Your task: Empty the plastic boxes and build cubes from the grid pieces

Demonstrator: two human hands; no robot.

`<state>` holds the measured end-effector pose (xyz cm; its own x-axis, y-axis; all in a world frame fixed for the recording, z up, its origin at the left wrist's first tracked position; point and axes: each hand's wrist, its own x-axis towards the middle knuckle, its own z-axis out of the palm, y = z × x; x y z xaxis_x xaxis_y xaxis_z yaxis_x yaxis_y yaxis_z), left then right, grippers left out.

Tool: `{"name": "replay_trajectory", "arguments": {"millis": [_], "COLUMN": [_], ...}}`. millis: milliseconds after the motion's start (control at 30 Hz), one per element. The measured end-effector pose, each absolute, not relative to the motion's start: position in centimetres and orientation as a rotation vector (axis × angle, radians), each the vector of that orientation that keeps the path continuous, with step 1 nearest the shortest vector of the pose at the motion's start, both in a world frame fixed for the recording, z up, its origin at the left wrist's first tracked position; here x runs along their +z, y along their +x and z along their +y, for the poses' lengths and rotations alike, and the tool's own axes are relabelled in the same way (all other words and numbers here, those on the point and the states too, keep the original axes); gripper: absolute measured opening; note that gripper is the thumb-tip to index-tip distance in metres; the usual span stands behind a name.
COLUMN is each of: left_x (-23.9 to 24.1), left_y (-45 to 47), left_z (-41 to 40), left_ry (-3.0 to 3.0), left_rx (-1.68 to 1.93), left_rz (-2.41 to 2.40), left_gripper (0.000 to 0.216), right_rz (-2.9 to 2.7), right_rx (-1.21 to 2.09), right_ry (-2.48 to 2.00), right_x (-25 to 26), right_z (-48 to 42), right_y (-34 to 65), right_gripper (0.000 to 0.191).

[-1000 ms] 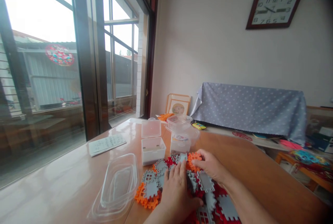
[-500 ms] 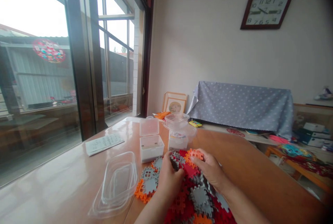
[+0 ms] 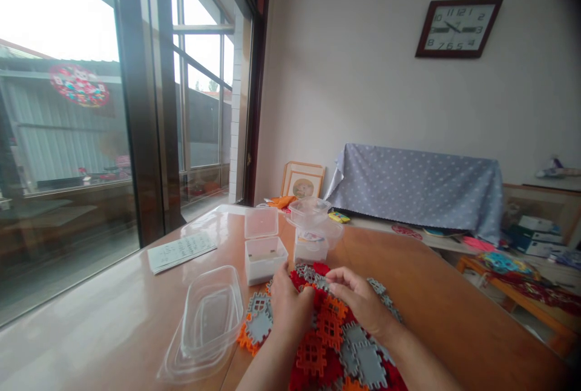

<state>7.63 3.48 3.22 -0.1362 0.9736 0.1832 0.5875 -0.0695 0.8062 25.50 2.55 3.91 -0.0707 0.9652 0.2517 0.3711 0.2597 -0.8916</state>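
Pile of notched grey, red and orange tiles (image 3: 330, 327) sits on the counter (image 3: 417, 282), just in front of the open white box (image 3: 265, 269). Left hand (image 3: 290, 303) curls over the pile's left side; its fingertips are hidden, so can't tell if it grips anything. Right hand (image 3: 356, 300) is half-curled at the far edge, thumb near fingers; can't tell if it pinches a tile. Tiles look like light, stiff plastic, probably not fragile; teeth may snag. Best hold: thumb and finger on opposite edges.
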Motion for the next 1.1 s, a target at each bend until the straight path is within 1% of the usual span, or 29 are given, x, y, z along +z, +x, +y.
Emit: {"name": "replay_trajectory", "arguments": {"millis": [67, 133, 267, 333, 433, 533, 633, 733, 800, 933, 1100], "left_x": [3.7, 4.2, 4.8, 4.8, 4.7, 4.4, 4.0, 3.5, 3.3, 3.1, 2.9], "left_y": [7.8, 8.2, 8.7, 8.8, 8.7, 8.6, 8.6, 8.6, 8.6, 8.6, 8.7], "left_z": [2.7, 1.8, 0.5, 0.3, 0.5, 0.7, 0.9, 1.1, 1.2, 1.3, 1.4], "left_ry": [1.804, 1.923, 2.039, 2.066, 2.089, 2.100, 2.094, 2.103, 2.112, 2.107, 2.126], "left_rx": [0.997, 0.894, 0.730, 0.662, 0.619, 0.615, 0.636, 0.676, 0.691, 0.669, 0.655], "left_rz": [1.810, 1.822, 1.759, 1.746, 1.770, 1.792, 1.784, 1.738, 1.717, 1.745, 1.763], "left_gripper": [0.065, 0.064, 0.081, 0.082, 0.072, 0.062, 0.072, 0.082, 0.081, 0.072, 0.061], "right_rz": [-1.558, -1.542, -1.577, -1.592, -1.667, -1.743, -1.794, -1.851, -1.895, -2.035, -2.216], "right_rx": [0.760, 0.698, 0.647, 0.648, 0.700, 0.761, 0.771, 0.686, 0.576, 0.390, 0.231], "right_ry": [-1.310, -1.398, -1.588, -1.617, -1.624, -1.611, -1.611, -1.641, -1.658, -1.656, -1.706], "right_x": [3.6, 3.1, 1.9, 1.4, 1.0, 1.1, 1.6, 2.4, 3.1, 4.7, 5.9], "right_z": [4.0, 5.8, 9.3, 10.6, 11.7, 12.0, 12.1, 12.3, 12.4, 12.6, 13.1], "right_y": [26.1, 26.7, 27.7, 27.8, 27.5, 26.9, 26.4, 25.7, 25.1, 23.5, 21.7], "right_gripper": [0.031, 0.031, 0.030, 0.029, 0.026, 0.030, 0.037, 0.044, 0.041, 0.022, 0.014]}}
